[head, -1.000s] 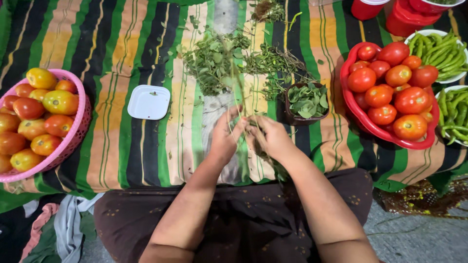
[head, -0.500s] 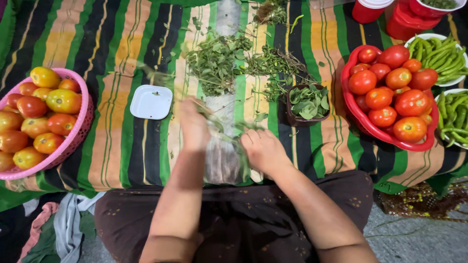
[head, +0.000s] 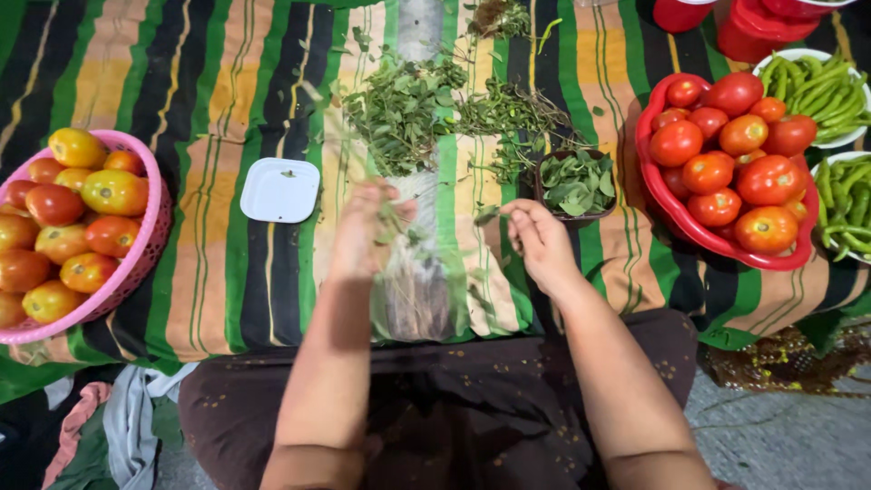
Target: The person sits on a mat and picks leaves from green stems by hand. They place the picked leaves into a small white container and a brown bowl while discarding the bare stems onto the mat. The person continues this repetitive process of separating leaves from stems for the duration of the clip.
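We see one package only — a clear plastic bag [head: 419,290] lying flat on the striped cloth [head: 218,272] between the forearms, holding dark stems — no labels, signs or screens.

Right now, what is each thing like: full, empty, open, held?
left hand: raised, blurred, holding a leafy sprig
right hand: fingers pinched on a small leaf
pink basket: full of tomatoes
red bowl: heaped with tomatoes
small dark bowl: filled with picked leaves
white square lid: lying flat

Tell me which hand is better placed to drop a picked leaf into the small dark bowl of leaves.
Right, probably. The right hand sits just beside the dark bowl; the left hand holds a sprig farther away, near the herb pile.
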